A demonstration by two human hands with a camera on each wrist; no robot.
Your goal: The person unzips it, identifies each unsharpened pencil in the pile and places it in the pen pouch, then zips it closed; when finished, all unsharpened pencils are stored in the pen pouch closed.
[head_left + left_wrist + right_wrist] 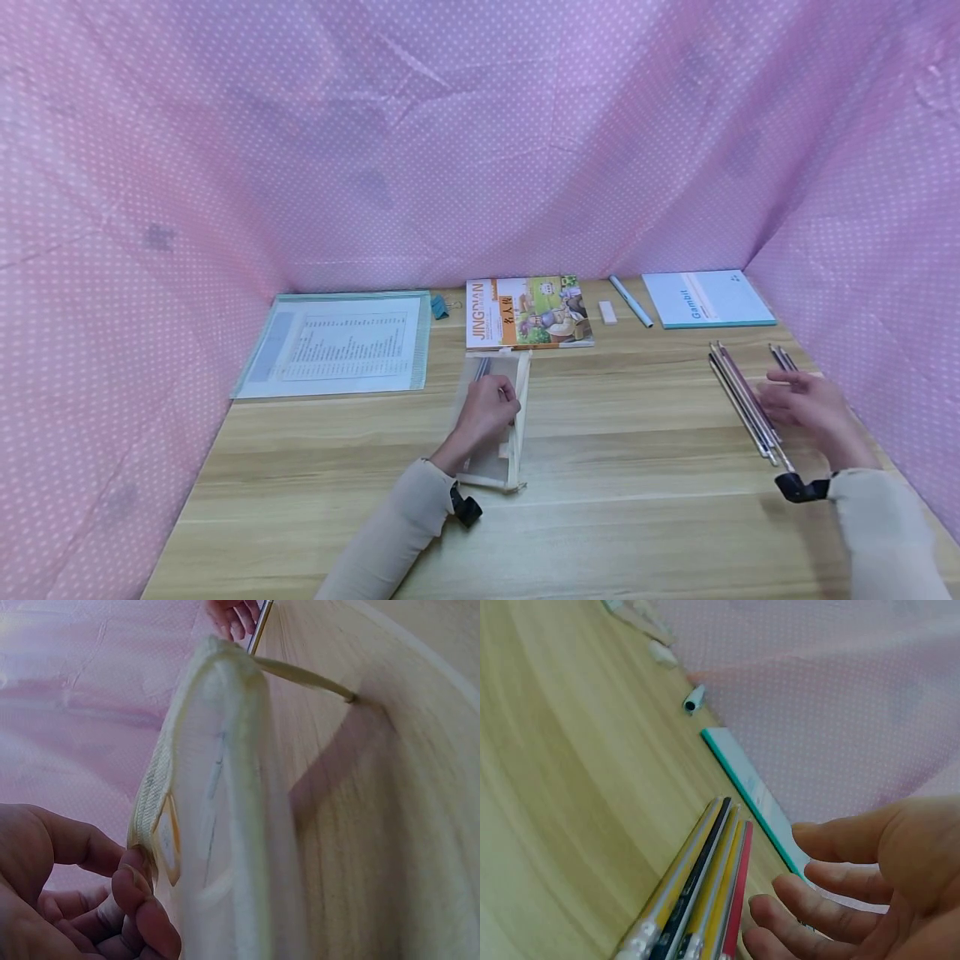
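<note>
My left hand (489,408) pinches the pale zipped edge of a see-through mesh pouch (247,825) with thumb and fingertips. Through the mesh, slim dark-lined shapes show inside, and a gap stands open along the edge by the fingers. At the right, my right hand (808,410) hovers close beside a bunch of pencils (738,396), its fingers spread and loosely bent. The right wrist view shows these pencils (705,892) in yellow, black and red, with nothing between thumb and fingers. A few more pencils (783,358) lie just beyond that hand, partly hidden by it.
Along the back lie a document sleeve (337,346), a teal binder clip (439,307), a colourful book (528,312), a white eraser (607,312), a light blue pen (632,302) and a pale blue notebook (705,298). Pink dotted cloth (480,150) walls the wooden table.
</note>
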